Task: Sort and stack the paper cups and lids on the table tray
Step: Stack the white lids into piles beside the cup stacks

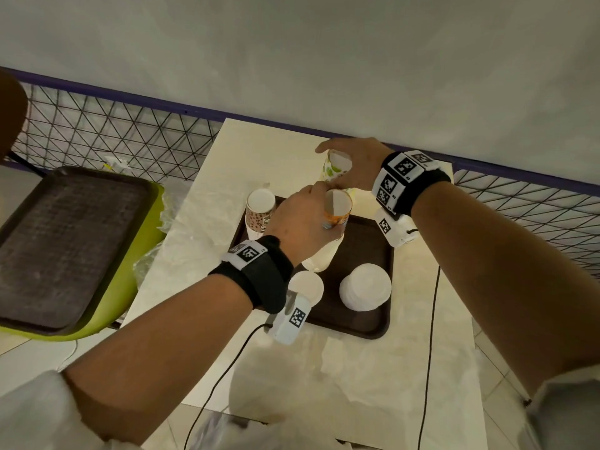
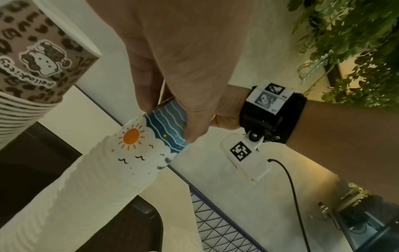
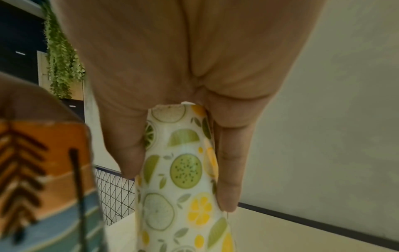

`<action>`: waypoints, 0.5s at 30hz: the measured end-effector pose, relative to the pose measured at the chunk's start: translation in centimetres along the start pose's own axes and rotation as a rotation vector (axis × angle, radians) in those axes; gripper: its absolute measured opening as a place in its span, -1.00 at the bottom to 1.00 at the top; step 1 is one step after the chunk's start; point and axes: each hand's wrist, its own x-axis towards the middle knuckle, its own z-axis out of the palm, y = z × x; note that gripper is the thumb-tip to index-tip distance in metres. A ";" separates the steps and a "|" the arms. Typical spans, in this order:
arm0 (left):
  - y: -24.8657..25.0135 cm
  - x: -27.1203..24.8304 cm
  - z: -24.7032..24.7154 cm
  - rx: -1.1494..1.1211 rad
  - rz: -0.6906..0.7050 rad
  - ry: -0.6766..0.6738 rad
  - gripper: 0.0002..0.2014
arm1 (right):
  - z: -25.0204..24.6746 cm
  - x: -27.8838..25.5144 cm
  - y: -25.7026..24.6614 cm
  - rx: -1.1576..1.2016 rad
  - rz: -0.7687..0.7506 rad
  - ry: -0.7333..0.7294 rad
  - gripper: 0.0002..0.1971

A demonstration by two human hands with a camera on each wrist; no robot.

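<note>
Over the brown tray (image 1: 373, 329) the left hand (image 1: 300, 219) grips an orange-and-blue cup (image 1: 337, 209) atop one white stack, the right hand (image 1: 357, 164) clasps a citrus-print cup (image 1: 336, 167) farther back, with one leopard-print stack (image 1: 258, 219) left and two lid piles (image 1: 365, 290) near.

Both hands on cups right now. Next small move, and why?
Probably lift the right hand to draw the citrus cup clear. It grips that cup apart from the white cup stack, which the left hand steadies by its top cup on the tray.
</note>
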 end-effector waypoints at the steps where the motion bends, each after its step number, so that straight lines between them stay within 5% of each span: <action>1: -0.2 -0.1 -0.1 0.016 0.002 -0.002 -0.38 | -0.2 -0.3 0.4 -0.006 0.003 0.002 -0.32; 15: -1.6 0.8 0.0 -0.174 -0.055 0.061 -0.36 | -0.9 -7.0 7.7 0.047 0.154 0.074 -0.20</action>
